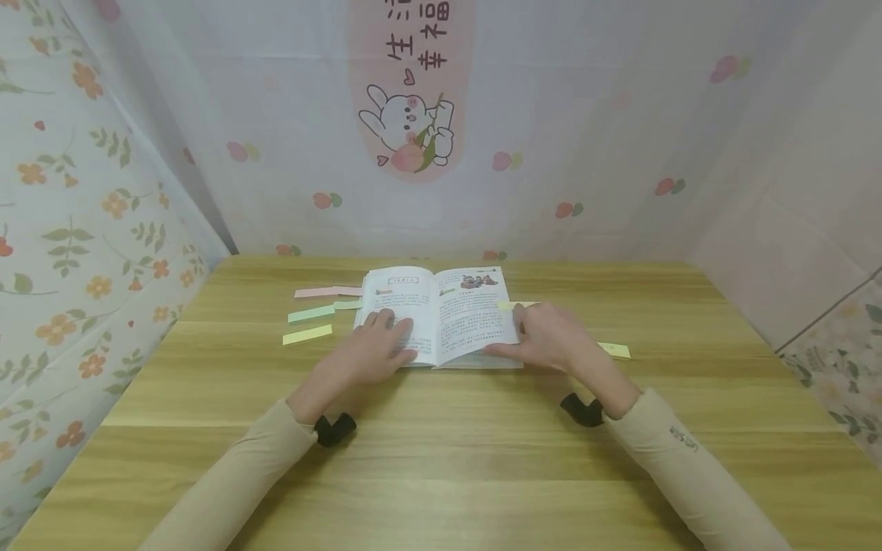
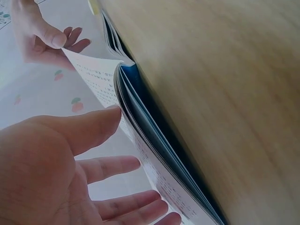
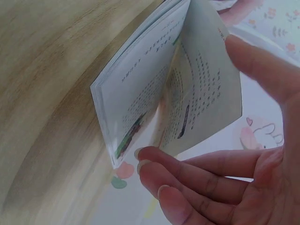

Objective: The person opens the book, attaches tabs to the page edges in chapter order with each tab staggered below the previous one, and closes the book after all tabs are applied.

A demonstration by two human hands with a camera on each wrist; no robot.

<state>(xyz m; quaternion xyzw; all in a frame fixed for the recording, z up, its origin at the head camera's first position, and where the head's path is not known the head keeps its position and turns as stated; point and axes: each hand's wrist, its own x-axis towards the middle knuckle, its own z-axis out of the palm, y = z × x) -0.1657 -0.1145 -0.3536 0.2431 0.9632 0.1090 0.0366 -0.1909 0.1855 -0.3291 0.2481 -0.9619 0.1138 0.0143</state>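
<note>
An open book (image 1: 472, 321) with printed text lies near the back of the table. My left hand (image 1: 382, 348) rests on its left page (image 1: 405, 287), fingers fairly straight; in the left wrist view the thumb (image 2: 96, 129) touches the page edge. At the book's right side, my right hand (image 1: 551, 337) holds the lower outer part of a page (image 3: 206, 89), lifted away from those beneath. The thumb is on one face and the fingers (image 3: 187, 178) are behind. A yellow tab (image 1: 508, 305) shows beside that hand, partly hidden by it.
Left of the book lie pink (image 1: 317, 292), green (image 1: 310, 314) and yellow (image 1: 306, 334) paper strips. Another yellow strip (image 1: 615, 350) lies right of my right hand. A printed curtain (image 1: 524, 107) hangs behind the wooden table (image 1: 441, 459).
</note>
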